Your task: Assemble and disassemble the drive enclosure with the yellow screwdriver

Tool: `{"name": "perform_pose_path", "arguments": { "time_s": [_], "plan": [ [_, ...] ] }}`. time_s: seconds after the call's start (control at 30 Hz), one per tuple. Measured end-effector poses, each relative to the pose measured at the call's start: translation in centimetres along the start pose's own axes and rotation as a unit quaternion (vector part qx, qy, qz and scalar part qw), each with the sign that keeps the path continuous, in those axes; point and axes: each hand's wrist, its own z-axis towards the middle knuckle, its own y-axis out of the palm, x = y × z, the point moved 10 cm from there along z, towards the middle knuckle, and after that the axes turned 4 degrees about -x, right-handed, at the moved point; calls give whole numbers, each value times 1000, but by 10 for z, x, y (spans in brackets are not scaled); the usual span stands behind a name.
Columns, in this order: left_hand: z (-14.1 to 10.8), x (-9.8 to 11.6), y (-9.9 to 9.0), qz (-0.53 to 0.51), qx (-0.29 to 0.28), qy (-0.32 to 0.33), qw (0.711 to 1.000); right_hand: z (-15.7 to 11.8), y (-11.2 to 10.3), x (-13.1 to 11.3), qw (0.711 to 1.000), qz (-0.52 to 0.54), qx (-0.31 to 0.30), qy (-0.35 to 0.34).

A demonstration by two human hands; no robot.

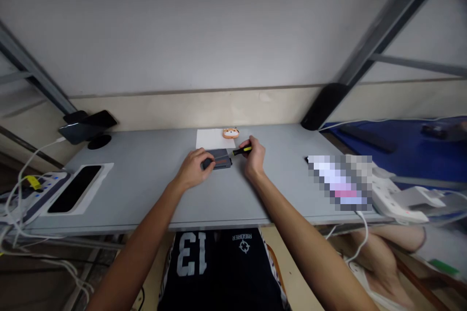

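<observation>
A small dark grey box (222, 159) with slots along its front edge and faint orange marks on top lies on the grey desk (219, 199). My left hand (196, 169) grips its left end, thumb in front and fingers over the top. A dark rounded piece (207, 163) shows between that thumb and fingers; I cannot tell whether it belongs to the box. In my right hand (254, 155) is a black and yellow screwdriver (241, 150), its front end pointing left at the box's right side. Whether the tip touches the box is too small to tell.
Behind the box lie white paper (207, 138) and an orange-and-white animal-faced case (230, 133). At left are a black phone (76, 188), a stand with a device (89, 126) and a power strip (47, 189). A black cylinder (323, 107), blurred-out screen (339, 182) and white power strip (390, 199) stand right.
</observation>
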Motion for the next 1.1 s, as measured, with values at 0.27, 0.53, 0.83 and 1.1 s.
{"name": "perform_pose_path", "arguments": {
  "time_s": [0.27,0.53,0.83,1.1],
  "plan": [
    [0,-20,1,-22,28,-18,999,7,-7,17,999,23,31,30],
    [13,-73,-35,76,86,-115,987,11,-13,23,996,46,50,51],
    [59,-90,-6,148,-12,-70,986,10,-15,22,997,40,46,51],
    [67,-87,1,169,-44,-51,983,8,-11,22,997,32,34,56]
  ]
}}
